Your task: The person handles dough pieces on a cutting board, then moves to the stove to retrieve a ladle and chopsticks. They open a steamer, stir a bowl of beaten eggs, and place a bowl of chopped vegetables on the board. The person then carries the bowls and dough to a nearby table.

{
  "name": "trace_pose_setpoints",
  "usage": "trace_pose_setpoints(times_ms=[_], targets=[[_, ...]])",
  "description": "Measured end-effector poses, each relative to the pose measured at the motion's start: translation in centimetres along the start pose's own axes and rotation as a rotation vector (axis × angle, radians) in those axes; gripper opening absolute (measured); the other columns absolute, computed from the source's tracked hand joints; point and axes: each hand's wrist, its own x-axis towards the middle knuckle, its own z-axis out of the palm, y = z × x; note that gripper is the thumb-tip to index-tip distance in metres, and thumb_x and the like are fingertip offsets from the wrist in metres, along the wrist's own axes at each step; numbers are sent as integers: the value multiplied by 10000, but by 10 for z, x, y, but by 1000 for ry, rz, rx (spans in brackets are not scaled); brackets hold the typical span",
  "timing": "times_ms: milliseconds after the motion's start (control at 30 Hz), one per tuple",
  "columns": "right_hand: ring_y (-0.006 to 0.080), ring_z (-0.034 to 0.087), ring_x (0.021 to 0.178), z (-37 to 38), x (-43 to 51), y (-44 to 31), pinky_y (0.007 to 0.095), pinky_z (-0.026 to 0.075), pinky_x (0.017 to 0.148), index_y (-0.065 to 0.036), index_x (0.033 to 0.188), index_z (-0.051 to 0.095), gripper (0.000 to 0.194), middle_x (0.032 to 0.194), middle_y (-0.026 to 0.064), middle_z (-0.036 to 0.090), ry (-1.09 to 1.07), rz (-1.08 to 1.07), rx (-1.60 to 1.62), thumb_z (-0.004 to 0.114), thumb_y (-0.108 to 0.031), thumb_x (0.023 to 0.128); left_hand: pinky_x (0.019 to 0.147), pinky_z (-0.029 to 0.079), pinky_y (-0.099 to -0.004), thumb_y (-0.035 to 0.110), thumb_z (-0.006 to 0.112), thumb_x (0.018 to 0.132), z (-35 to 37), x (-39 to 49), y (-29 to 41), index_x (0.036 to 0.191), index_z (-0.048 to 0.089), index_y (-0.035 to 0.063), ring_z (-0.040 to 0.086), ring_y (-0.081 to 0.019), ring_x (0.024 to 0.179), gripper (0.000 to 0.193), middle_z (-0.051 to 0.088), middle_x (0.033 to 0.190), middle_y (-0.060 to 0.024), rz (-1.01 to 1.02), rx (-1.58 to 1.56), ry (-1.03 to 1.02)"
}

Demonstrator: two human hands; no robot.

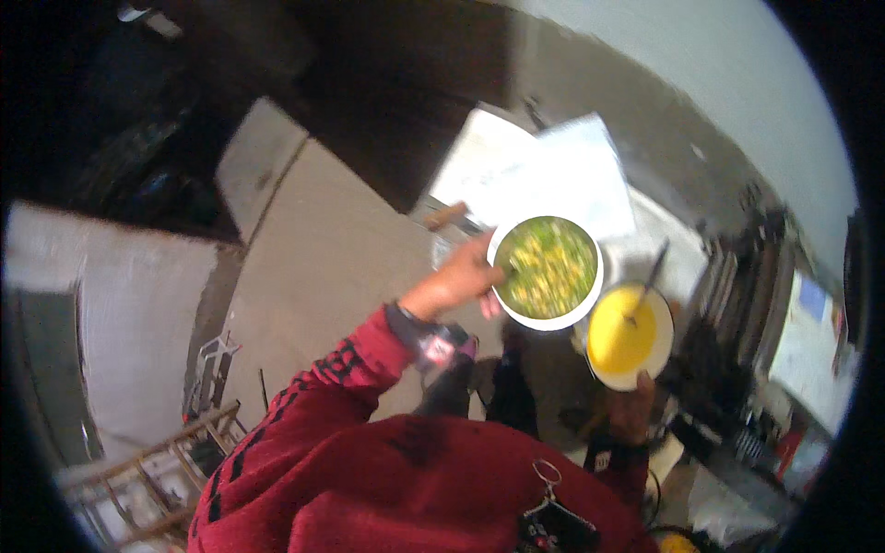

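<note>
My left hand (462, 276) grips the near-left rim of a white bowl (545, 325) of chopped green and yellow food (550, 266), its thumb hooked over the edge. To the right, my right hand (632, 408) holds the lower rim of a second pale bowl (665, 339). Smooth yellow liquid (617, 339) fills much of that one. A utensil with a dark handle (657, 263) leans in it, its lower end in the yellow. The two bowls are side by side, and the fingers under each rim are partly hidden.
Bright white sheets (553, 173) lie beyond the bowls on a light surface, beside a brown piece (446, 216) that is blurred. A wooden ladder-like frame (159, 456) stands lower left. Stacked dark items (740, 304) line the right side. Concrete floor (325, 228) stretches to the left.
</note>
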Motion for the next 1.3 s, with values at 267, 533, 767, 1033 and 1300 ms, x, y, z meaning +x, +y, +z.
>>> trace_pose_setpoints(times_ms=[267, 533, 767, 1033, 1300], targets=[[229, 535, 994, 56, -7, -44, 343, 439, 839, -40, 1177, 450, 408, 1111, 86, 548, 17, 220, 396, 472, -319, 881, 410, 513, -273, 0, 388, 778, -53, -106, 13, 1349, 255, 44, 583, -164, 461, 588, 587, 678, -123, 12, -92, -77], [143, 545, 740, 71, 71, -36, 258, 425, 561, -58, 1128, 474, 420, 964, 37, 574, -140, 321, 315, 545, -348, 831, 459, 477, -249, 26, 407, 790, -33, -128, 28, 1277, 330, 10, 563, -119, 494, 493, 576, 717, -61, 8, -56, 90], [145, 560, 888, 89, 99, -41, 279, 423, 698, -63, 1147, 480, 477, 1030, 22, 578, -312, 203, 200, 526, -406, 819, 429, 474, -242, 17, 433, 788, -17, -139, 8, 1341, 262, 15, 547, -114, 478, 579, 575, 721, -78, 139, -148, 207], [48, 515, 721, 151, 156, -38, 189, 342, 471, -96, 1059, 526, 304, 930, -17, 588, -535, 312, 360, 538, -315, 850, 488, 496, -244, 53, 440, 800, -28, -143, 4, 1383, 195, 54, 558, -115, 531, 632, 578, 897, -98, 142, -8, 193], [251, 578, 991, 222, 161, -51, 369, 471, 864, 5, 1227, 422, 579, 1133, 147, 560, -878, 713, 402, 474, -423, 840, 533, 511, -240, 52, 435, 800, -14, -142, 3, 1378, 215, 60, 577, -115, 597, 618, 556, 1027, -106, 183, -23, 279]])
